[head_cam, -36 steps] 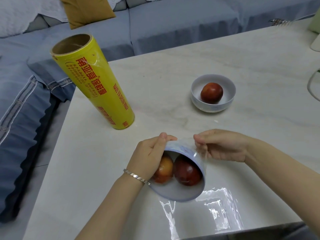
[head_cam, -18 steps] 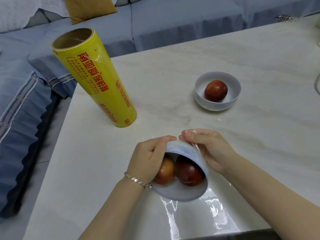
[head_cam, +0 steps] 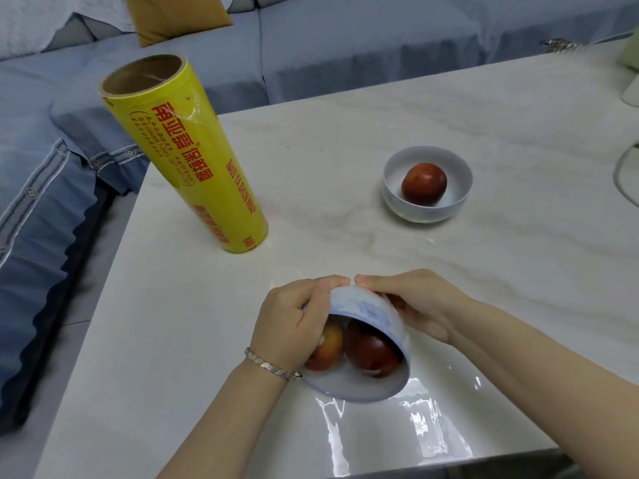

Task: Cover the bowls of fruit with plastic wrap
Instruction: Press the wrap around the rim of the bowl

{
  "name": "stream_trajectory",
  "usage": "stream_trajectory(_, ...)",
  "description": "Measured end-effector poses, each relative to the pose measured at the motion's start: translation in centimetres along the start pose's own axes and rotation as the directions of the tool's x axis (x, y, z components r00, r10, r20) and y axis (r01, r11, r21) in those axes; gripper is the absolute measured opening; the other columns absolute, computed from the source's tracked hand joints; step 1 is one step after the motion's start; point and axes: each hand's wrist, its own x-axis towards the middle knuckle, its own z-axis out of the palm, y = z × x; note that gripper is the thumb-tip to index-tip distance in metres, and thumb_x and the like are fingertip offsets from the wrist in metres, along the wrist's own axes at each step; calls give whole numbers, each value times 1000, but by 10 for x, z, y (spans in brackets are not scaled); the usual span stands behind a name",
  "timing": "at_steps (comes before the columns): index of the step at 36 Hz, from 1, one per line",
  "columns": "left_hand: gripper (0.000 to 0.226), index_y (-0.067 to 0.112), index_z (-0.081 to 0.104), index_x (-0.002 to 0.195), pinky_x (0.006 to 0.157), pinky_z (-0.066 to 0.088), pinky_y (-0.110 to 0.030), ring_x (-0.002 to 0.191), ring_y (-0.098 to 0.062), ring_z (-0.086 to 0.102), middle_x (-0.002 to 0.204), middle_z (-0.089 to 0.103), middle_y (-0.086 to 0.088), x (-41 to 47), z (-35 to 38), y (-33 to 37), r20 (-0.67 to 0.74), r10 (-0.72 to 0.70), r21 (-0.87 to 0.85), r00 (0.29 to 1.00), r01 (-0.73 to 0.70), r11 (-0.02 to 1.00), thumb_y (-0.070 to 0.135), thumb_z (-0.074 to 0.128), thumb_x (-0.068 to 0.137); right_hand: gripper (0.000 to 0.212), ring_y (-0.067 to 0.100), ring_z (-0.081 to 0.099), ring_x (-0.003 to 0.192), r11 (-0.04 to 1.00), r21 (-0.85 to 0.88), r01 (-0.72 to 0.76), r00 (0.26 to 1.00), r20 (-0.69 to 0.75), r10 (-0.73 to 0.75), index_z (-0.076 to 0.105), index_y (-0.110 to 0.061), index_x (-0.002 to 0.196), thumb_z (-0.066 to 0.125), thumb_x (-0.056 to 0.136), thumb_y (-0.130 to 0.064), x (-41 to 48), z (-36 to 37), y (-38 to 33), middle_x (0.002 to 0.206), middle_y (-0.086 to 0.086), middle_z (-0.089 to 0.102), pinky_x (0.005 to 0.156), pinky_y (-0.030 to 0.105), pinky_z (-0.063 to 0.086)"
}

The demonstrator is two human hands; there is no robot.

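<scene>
Right hand [head_cam: 415, 305] has closed in from the right of the near bowl [head_cam: 366, 309] onto its upturned base, where its fingertips now almost meet those of the left hand [head_cam: 290, 326]. Both hands curl round this bowl and hold it tipped with its mouth toward the person, at the near edge of the bench [head_cam: 345, 133]. Two fruits [head_cam: 371, 350] sit inside. Glossy plastic wrap [head_cam: 425, 430] trails from the rim onto the bench; whether film is pinched under the fingers cannot be told.

The step looks like tucking the wrap under the base. To do it well, pull the film taut across the mouth, smooth it against the wall all round, and keep the tilt shallow so the fruit stays put.

The far bowl [head_cam: 425, 214], with one fruit [head_cam: 424, 184], is uncovered at far right. The roll [head_cam: 193, 160] stands at far left.
</scene>
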Motion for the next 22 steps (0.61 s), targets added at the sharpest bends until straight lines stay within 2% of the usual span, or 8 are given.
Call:
stream_trajectory(4, 38, 38, 68, 95, 77, 49, -22, 72, -15, 65, 78, 72, -2, 1, 0, 1, 0, 4, -7, 1000, -4, 1000, 43, 33, 80, 16, 11, 65, 51, 1000, -6, 15, 1000, 11, -15, 68, -1, 70, 72, 76, -16, -2, -2, 2, 59, 6, 69, 47, 17, 50)
stream_trajectory(7, 37, 43, 57, 106, 79, 48, -20, 80, -7, 64, 93, 69, 12, 2, 0, 3, 22, 31, 18, 999, -31, 999, 42, 31, 80, 22, 15, 58, 50, 997, -66, 29, 999, -42, -31, 63, -5, 62, 74, 73, -21, 1, -3, 6, 57, 7, 63, 50, 20, 47)
stream_trajectory(9, 37, 43, 55, 108, 80, 48, -19, 85, -4, 63, 100, 64, 21, 3, 1, 5, 39, 40, 29, 998, -42, 999, 42, 30, 80, 29, 13, 51, 44, 990, -136, 44, 996, -72, -54, 57, -9, 57, 75, 73, -25, 2, -5, 9, 51, 4, 57, 45, 18, 42)
stream_trajectory(13, 50, 24, 75, 88, 80, 45, -13, 89, -2, 62, 103, 60, 30, 4, 2, 6, 49, 46, 16, 998, -47, 999, 44, 30, 80, 27, 8, 45, 42, 929, -338, 153, 971, -125, -205, 55, -13, 65, 78, 71, -27, 2, -12, 7, 54, 1, 53, 43, 15, 40)
stream_trajectory(16, 45, 33, 73, 81, 82, 45, -12, 89, 2, 61, 100, 60, 34, 5, 1, 5, 48, 6, 13, 999, -7, 1000, 47, 30, 78, 22, 3, 48, 45, 790, -528, 313, 896, -112, -430, 59, -16, 65, 81, 67, -16, -2, -16, -1, 57, -3, 54, 52, 11, 42)
stream_trajectory(19, 38, 41, 67, 79, 81, 44, -10, 88, 5, 61, 99, 62, 32, 5, 1, 5, 41, -28, 21, 999, 27, 999, 50, 30, 77, 22, -3, 54, 53, 660, -590, 465, 757, -122, -642, 63, -24, 63, 75, 73, -8, -17, -22, -9, 64, -9, 62, 57, 1, 41)
stream_trajectory(20, 36, 45, 65, 83, 80, 44, -9, 88, 6, 61, 96, 65, 30, 5, 1, 5, 40, -40, 25, 998, 39, 999, 51, 30, 77, 22, -4, 57, 58, 622, -604, 498, 713, -123, -690, 64, -27, 64, 72, 75, -9, -25, -23, -10, 67, -12, 65, 59, 0, 41)
stream_trajectory(22, 34, 47, 64, 84, 80, 43, -7, 88, 6, 62, 87, 71, 24, 4, 1, 5, 27, -57, 14, 998, 57, 998, 52, 31, 77, 17, -4, 61, 67, 568, -621, 540, 681, -75, -729, 67, -28, 67, 70, 77, -15, -40, -23, -8, 71, -14, 70, 64, 0, 42)
